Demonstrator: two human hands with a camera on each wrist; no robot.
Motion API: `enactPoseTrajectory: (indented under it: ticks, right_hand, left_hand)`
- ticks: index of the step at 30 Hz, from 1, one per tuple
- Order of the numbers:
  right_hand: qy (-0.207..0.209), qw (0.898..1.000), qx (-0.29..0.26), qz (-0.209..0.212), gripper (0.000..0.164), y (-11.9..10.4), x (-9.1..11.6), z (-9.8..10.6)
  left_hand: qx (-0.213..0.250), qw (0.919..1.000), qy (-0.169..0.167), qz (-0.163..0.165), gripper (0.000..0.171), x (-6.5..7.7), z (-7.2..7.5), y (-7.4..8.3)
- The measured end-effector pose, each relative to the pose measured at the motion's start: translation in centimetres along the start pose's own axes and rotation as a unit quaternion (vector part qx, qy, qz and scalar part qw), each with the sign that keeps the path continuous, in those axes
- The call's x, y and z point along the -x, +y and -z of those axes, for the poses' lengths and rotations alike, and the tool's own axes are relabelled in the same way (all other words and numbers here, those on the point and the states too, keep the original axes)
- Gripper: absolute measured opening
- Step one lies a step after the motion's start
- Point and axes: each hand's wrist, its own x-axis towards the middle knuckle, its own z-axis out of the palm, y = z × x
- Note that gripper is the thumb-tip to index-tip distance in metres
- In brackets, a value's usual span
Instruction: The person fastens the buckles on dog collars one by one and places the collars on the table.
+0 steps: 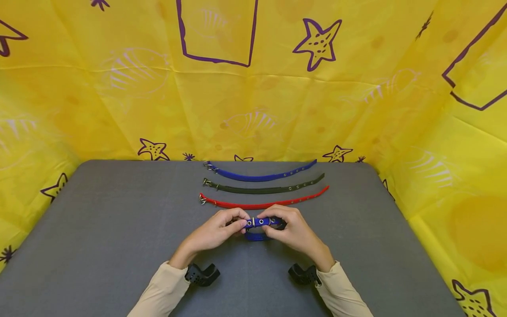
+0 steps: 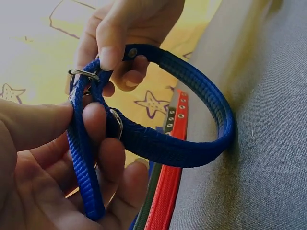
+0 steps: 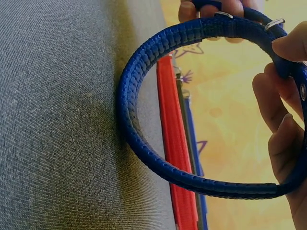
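Observation:
A blue collar is bent into a loop between both hands, its bottom touching the table. My left hand pinches the strap's free end between thumb and fingers, as the left wrist view shows. The strap passes through the metal buckle. On the other side, my right hand grips the band close to the buckle, thumb pressed on it. A metal ring sits on the band near the left fingers. Fingers partly cover the buckle, so the prong's position cannot be told.
Beyond the hands, three collars lie stretched out in rows: a red collar, a dark green collar and another blue collar. All rest on the grey table. A yellow patterned cloth hangs behind and at the sides.

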Motion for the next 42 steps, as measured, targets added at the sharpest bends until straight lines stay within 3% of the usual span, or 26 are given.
enactPoseTrajectory:
  ticks: [10,15,19,26,31,38,42]
  right_hand:
    - [0.008,1.000,-0.003,0.000,0.029,0.0,0.0,-0.2]
    - [0.007,1.000,0.009,-0.007,0.028,0.1,0.1,-0.1]
    - [0.009,1.000,0.020,-0.006,0.026,0.2,0.2,0.0]
    - [0.004,1.000,0.011,0.014,0.027,0.0,0.2,-0.2]
    - [0.008,1.000,0.013,-0.005,0.025,0.0,0.1,0.0]
    - [0.009,0.998,0.008,-0.054,0.023,0.2,0.2,0.4]
    - [0.012,0.998,0.002,-0.057,0.024,0.0,0.2,0.5]
  left_hand:
    - [0.013,0.9993,0.032,-0.012,0.012,-0.1,-0.4,-0.1]
    - [-0.044,0.9975,0.048,-0.026,0.016,0.1,0.0,-0.2]
    - [-0.091,0.9915,0.081,-0.047,0.017,0.2,0.2,-0.3]
    - [-0.109,0.9837,0.120,-0.079,0.015,0.1,-0.3,0.0]
    - [-0.123,0.9829,0.120,-0.067,0.019,0.2,0.1,-0.2]
    - [-0.121,0.9849,0.122,-0.023,0.017,0.3,0.8,-0.5]
    - [-0.121,0.9833,0.130,-0.041,0.016,0.2,0.5,-0.6]
